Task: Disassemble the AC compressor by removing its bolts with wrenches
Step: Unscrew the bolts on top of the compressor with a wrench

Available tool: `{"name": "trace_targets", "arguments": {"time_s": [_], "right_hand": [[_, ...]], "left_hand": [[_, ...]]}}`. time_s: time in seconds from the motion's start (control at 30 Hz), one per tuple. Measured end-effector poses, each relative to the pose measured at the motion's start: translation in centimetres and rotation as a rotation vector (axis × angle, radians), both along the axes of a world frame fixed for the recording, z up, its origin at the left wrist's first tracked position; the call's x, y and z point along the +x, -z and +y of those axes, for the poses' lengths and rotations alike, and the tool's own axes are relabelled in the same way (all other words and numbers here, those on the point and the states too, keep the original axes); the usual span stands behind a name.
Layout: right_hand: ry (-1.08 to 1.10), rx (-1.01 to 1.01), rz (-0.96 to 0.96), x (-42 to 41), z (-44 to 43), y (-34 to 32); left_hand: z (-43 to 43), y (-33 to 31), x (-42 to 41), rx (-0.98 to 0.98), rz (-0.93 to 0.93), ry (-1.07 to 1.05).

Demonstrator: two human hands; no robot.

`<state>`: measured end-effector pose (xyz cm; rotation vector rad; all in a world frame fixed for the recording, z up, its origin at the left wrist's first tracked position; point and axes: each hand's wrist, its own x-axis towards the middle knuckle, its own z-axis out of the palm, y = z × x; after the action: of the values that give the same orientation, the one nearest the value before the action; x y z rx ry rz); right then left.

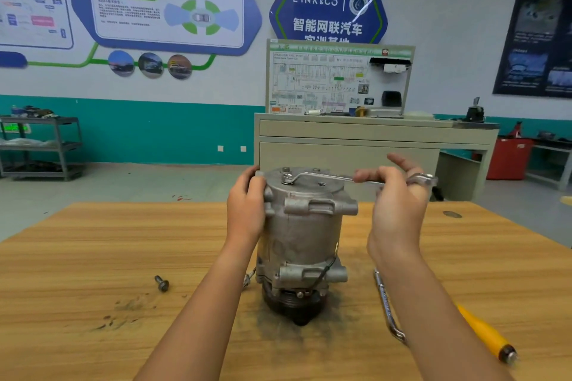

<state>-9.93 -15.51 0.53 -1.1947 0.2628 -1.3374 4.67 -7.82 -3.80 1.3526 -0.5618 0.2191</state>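
The grey metal AC compressor (305, 235) stands upright on the wooden table (93, 250), pulley end down. A silver ring wrench (328, 177) lies across its top, its ring seated on a bolt (288, 178) at the top left. My right hand (397, 204) holds the wrench's outer end, the index finger sticking out straight. My left hand (246, 210) grips the compressor's upper left side. One loose bolt (162, 283) lies on the table to the left.
A second silver wrench (387, 303) and a yellow-handled tool (486, 334) lie on the table under my right forearm. Dark grime stains the wood around the compressor. Beyond the table stand a beige cabinet (340, 145) and a grey shelf cart (40, 145).
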Motion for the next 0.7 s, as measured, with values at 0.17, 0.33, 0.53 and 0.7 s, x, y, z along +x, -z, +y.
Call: {"name": "trace_targets", "arguments": {"time_s": [0.17,0.33,0.53,0.7], "right_hand": [[0.059,-0.002,0.703,5.2,-6.5,-3.3],[0.003,-0.679,1.269,9.5,-5.1,-7.5],[-0.145,-1.068,1.576,13.1,-0.7,-8.1],[-0.154,-1.172,1.408,14.7,3.3,-6.9]], "left_hand": [[0.0,0.0,0.2,0.012,-0.012,0.008],[0.0,0.0,0.1,0.03,-0.022,-0.009],[0.0,0.0,0.3,0.014,-0.041,0.028],[0.2,-0.2,0.1,0.012,-0.068,0.012]]}}
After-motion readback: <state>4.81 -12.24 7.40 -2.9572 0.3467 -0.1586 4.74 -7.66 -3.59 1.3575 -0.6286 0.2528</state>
